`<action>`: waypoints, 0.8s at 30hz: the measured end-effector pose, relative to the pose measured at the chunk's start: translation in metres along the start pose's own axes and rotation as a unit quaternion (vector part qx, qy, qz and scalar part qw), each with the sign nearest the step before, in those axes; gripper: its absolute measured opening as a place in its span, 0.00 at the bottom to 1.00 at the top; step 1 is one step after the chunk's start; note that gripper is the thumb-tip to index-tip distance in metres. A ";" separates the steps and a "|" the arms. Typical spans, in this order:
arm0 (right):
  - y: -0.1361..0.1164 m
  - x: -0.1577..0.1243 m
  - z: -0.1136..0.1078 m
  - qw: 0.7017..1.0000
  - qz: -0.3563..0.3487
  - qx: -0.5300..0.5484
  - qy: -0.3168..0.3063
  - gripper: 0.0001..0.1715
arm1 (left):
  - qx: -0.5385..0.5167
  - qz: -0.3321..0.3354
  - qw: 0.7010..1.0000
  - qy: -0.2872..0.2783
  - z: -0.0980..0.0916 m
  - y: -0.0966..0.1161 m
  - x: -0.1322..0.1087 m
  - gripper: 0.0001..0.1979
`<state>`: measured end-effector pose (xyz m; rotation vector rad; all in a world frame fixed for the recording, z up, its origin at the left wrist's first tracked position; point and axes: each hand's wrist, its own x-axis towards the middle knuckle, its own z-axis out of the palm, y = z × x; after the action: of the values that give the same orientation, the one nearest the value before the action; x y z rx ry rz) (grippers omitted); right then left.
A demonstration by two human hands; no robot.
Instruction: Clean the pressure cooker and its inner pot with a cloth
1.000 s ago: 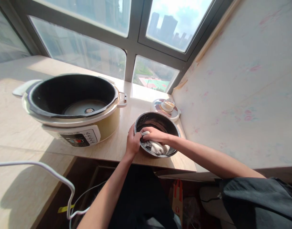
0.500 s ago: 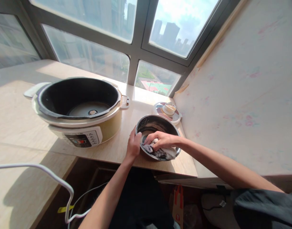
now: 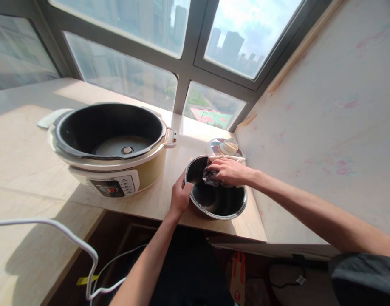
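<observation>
A dark round inner pot (image 3: pixel 225 206) sits on the beige counter (image 3: pixel 169 199) near its front edge. My left hand (image 3: pixel 179 196) grips the pot's left rim, fingers curled over it. My right hand (image 3: pixel 229 171) is closed on a crumpled grey cloth (image 3: pixel 211 176) and presses it against the far inside wall of the pot. A pale edge of the cloth shows along the pot's far rim.
A large yellow electric cooker (image 3: pixel 110 146), open with no pot in it, stands to the left. A small lid with a cream knob (image 3: pixel 226 147) lies behind the pot by the wall. A white cable (image 3: pixel 70 236) trails over the lower counter at left. Windows run along the back.
My right hand has carried the cloth from the near inside of the pot up to its far wall. My left hand has kept its hold on the rim.
</observation>
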<state>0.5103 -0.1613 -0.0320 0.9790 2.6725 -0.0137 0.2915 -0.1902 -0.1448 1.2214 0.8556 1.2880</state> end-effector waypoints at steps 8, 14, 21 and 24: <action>-0.022 0.031 0.007 0.985 -0.088 -0.045 0.143 0.18 | -0.025 -0.010 1.000 0.015 0.002 -0.002 -0.001 0.24; -0.017 0.029 0.006 0.975 -0.085 -0.067 0.194 0.16 | -0.020 0.000 1.000 0.013 0.001 0.000 0.000 0.18; -0.005 -0.006 0.002 0.984 0.119 -0.016 0.135 0.18 | -0.030 -0.010 0.999 0.033 0.005 0.004 -0.001 0.21; -0.010 -0.022 -0.007 0.973 0.191 0.103 0.082 0.22 | -0.039 -0.026 0.998 0.044 0.007 0.008 -0.003 0.21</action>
<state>0.5183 -0.1824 -0.0203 1.6136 2.6155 -0.1355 0.2963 -0.1951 -0.1361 1.0812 0.8861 1.3291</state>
